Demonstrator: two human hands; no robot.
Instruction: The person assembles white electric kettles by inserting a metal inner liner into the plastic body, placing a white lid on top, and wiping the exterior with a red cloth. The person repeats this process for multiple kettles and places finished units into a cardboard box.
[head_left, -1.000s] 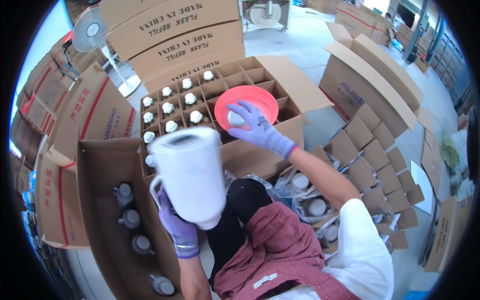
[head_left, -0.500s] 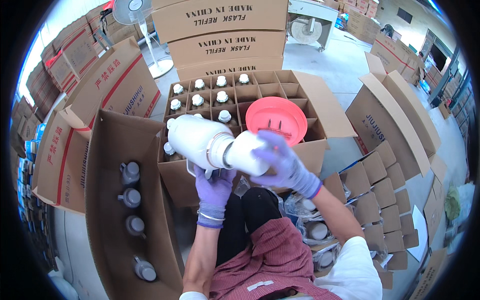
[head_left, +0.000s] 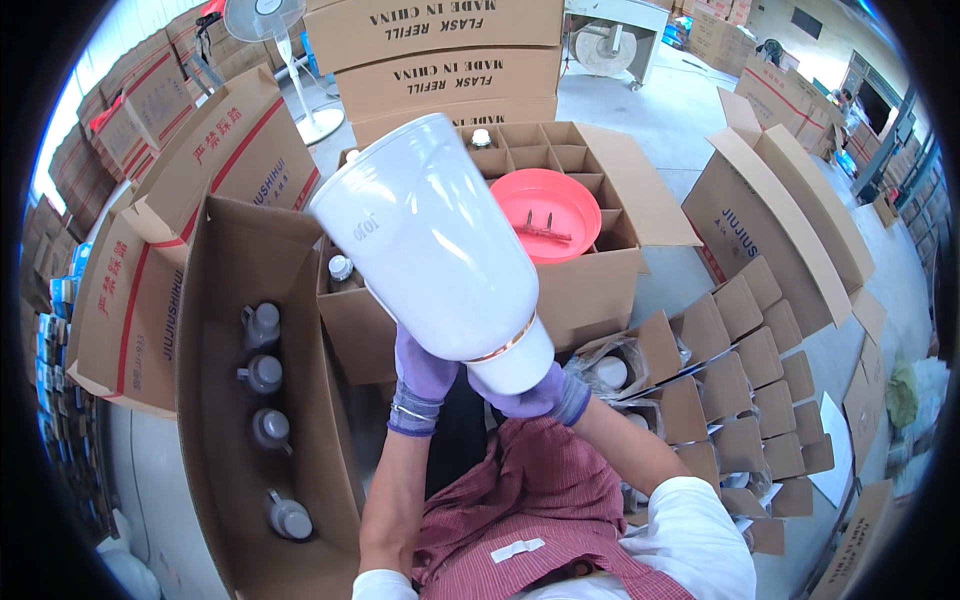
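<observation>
Head view, looking straight down: both hands in purple gloves are up in front of the chest holding a big white flask shell (head_left: 430,240). The left hand (head_left: 420,375) sits under the body near its narrow end, fingers curled up against the underside, though most of them are hidden behind the shell, so I can't tell how tightly they close. The right hand (head_left: 535,395) is wrapped around the narrow neck end, fingers closed snug on it just below a thin gold band.

The shell's long axis runs diagonally: narrow end down toward the person, wide flat base tipped up and away to the upper left, close to the camera. It's smooth, glossy, plastic-looking, flaring out like a cone from neck to base.

Behind it sits an open cardboard carton (head_left: 600,290) with cardboard dividers, a few white caps showing in the cells, and a round red-orange plastic basin (head_left: 550,210) resting on top. On the left, a long open cardboard box (head_left: 215,420) has four grey-capped flask refills (head_left: 262,375) lying in a row. Loose divider grids (head_left: 760,380) lie on the right.
</observation>
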